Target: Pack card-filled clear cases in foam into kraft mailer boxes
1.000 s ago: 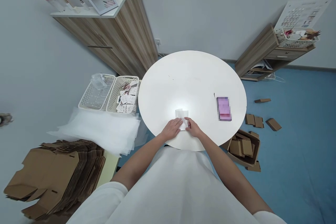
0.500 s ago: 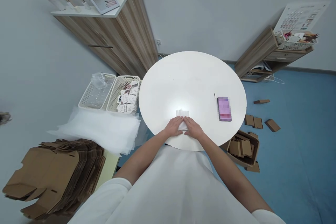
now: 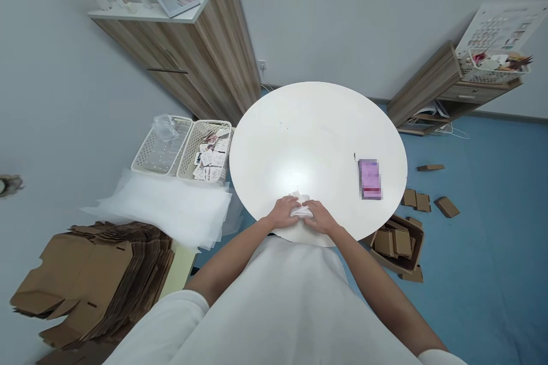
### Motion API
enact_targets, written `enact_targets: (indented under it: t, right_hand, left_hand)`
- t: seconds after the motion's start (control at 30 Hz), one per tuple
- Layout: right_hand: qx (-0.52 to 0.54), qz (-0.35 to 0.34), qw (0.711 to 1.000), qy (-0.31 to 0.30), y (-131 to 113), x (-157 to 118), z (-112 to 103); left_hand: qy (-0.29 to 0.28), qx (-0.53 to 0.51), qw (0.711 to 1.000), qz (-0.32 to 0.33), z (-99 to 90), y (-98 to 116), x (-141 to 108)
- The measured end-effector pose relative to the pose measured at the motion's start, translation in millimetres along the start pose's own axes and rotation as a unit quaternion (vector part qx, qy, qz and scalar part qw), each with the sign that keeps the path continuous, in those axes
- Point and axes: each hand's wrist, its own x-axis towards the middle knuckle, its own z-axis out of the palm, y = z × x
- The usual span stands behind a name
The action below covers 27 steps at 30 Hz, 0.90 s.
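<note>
A small bundle of folded white, thin wrapping sheet is at the near edge of the round white table. My left hand has its fingers curled over the left side of the bundle. From the other side, my right hand grips it, thumb low and fingers bent over the top. Whatever may be inside the sheet is hidden. To the right on the tabletop lies a purple phone-shaped item, its surface blurred into blocks.
Left of the table are a basket of printed cards, a basket of clear bags, translucent white sheets and stacked flat cardboard boxes. At right, a carton of small brown boxes stands on the floor. A wood-grain cabinet rises behind.
My hands lay flat on the white sheet before; now the fingers are curled around its sides and the sheet is bunched nearer me. The whole view has shifted slightly.
</note>
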Motion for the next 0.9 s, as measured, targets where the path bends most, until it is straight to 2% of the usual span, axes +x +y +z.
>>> enact_targets:
  t: [0.17, 0.33, 0.43, 0.53, 0.67, 0.77, 0.9]
  right_hand:
    - [0.060, 0.108, 0.992, 0.036, 3.0, 14.4, 4.4]
    - [0.083, 0.179, 0.979, 0.053, 4.8, 31.6, 4.0]
    - [0.056, 0.218, 0.972, 0.060, 3.2, 38.7, 6.8]
    - [0.037, 0.274, 0.956, 0.094, 0.5, 42.6, 9.0]
    - [0.042, 0.311, 0.943, 0.110, -0.7, 44.5, 5.2]
    - [0.044, 0.327, 0.940, 0.088, 1.0, 46.4, -0.4]
    - [0.040, 0.338, 0.939, 0.053, 3.3, 49.5, -7.1]
  left_hand:
    - [0.053, -0.098, 0.991, -0.069, 3.2, -8.7, 1.1]
    - [0.110, -0.181, 0.966, -0.148, 6.1, -13.2, 10.3]
    - [0.162, -0.193, 0.948, -0.196, 9.7, -11.7, 16.3]
    - [0.212, -0.184, 0.928, -0.244, 12.9, -9.6, 21.3]
    - [0.222, -0.179, 0.913, -0.292, 14.0, -9.3, 25.7]
    - [0.231, -0.176, 0.896, -0.337, 13.2, -10.2, 28.9]
    - [0.237, -0.205, 0.857, -0.410, 12.1, -9.7, 35.2]
